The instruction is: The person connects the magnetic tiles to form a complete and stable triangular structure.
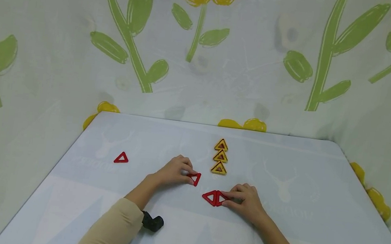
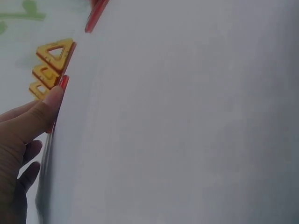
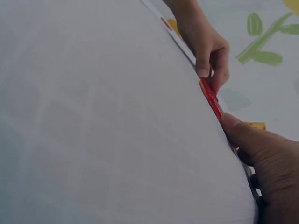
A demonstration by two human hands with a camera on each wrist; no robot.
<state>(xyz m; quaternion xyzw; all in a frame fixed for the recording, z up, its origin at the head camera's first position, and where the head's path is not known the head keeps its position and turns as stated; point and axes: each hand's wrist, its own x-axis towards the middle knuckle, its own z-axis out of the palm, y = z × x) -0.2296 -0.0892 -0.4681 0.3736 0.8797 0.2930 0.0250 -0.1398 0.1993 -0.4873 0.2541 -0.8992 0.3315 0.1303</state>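
Observation:
My left hand [image 1: 176, 171] pinches a red triangular frame tile [image 1: 197, 180] between thumb and fingers over the middle of the table. To its right, my right hand [image 1: 244, 201] pinches another red triangle tile [image 1: 221, 199] by its outer side. That tile lies edge to edge with a further red triangle [image 1: 210, 197], whose tip points left. In the left wrist view the thumb [image 2: 52, 100] covers most of the tile it grips. The right wrist view shows the right thumb [image 3: 232, 122] on the red tile edge, with the left hand [image 3: 210, 56] beyond.
Three yellow triangle tiles [image 1: 220, 156] stand in a column, tip to base, behind the hands. A lone red triangle [image 1: 122, 157] lies at the left of the white table [image 1: 276, 237]. Behind the table hangs a flower-printed cloth [image 1: 238, 74]. Dark wrist devices [image 1: 152, 222] sit on the forearms.

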